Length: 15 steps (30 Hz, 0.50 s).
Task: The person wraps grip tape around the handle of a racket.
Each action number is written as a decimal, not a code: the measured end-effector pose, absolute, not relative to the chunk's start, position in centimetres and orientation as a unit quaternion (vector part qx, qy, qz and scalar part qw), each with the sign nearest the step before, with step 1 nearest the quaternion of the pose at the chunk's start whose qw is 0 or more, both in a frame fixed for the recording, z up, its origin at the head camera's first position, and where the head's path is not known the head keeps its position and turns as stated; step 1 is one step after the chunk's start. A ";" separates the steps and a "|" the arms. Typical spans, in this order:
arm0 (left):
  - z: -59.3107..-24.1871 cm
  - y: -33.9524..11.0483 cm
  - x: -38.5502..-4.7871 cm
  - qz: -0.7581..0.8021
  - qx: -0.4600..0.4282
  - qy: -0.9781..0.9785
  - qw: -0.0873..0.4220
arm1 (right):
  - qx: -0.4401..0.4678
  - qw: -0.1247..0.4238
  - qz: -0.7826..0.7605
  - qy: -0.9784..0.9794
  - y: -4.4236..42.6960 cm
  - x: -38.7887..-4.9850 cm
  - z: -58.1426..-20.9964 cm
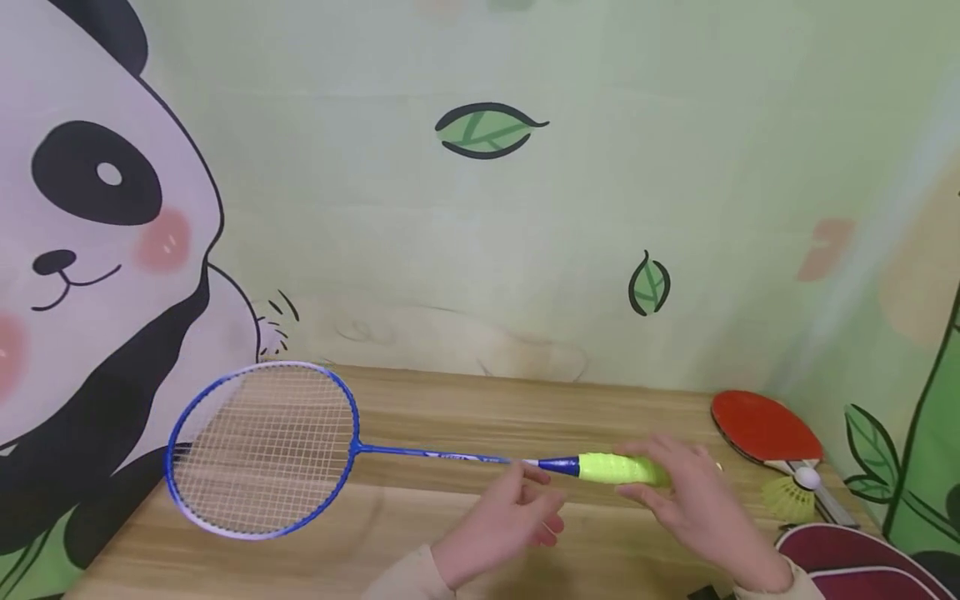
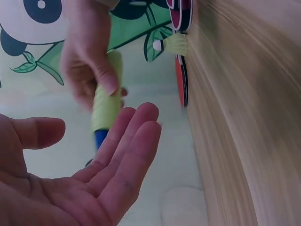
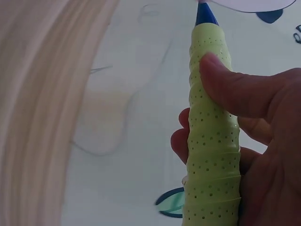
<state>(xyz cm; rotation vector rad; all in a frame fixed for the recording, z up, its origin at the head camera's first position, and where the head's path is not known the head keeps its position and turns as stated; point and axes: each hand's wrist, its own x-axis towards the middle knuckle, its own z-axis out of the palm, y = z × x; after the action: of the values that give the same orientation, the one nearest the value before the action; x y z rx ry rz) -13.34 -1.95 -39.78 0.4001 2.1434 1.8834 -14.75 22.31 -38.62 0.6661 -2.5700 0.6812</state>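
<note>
A blue and white badminton racket (image 1: 352,447) is held level above the wooden table, its strung head to the left. My right hand (image 1: 693,492) grips the yellow-green wrapped handle (image 3: 211,146); in the right wrist view the thumb lies along the wrap and fingertips show on the other side. Just below the shaft is my left hand (image 1: 502,517). Its palm and nearly straight fingers (image 2: 136,155) show in the left wrist view, with nothing grasped. Whether those fingers touch the shaft, I cannot tell.
On the table's right side lie a red table tennis bat (image 1: 765,427) and a yellow shuttlecock (image 1: 791,496) with a white tip. A dark red bag (image 1: 855,554) with white trim sits at the near right corner. A printed panda backdrop (image 1: 375,208) stands behind the wooden table (image 1: 465,392).
</note>
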 end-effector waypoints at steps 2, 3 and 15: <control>-39.8 -2.7 -13.5 0.639 0.142 0.745 0.129 | 0.238 0.180 0.250 -0.921 22.7 -15.2 -39.5; -39.7 -3.1 -13.6 0.635 0.142 0.748 0.127 | 0.236 0.167 0.253 -0.923 22.9 -15.4 -40.0; -39.6 -8.5 -15.2 0.553 0.141 0.818 0.068 | 0.197 0.005 0.312 -0.929 23.4 -16.6 -44.1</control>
<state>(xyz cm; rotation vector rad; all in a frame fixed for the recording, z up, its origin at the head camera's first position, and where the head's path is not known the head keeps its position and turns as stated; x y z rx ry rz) -15.24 -8.50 -39.62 0.4249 2.4642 1.6671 -16.61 23.38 -44.14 0.6172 -2.9096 0.9781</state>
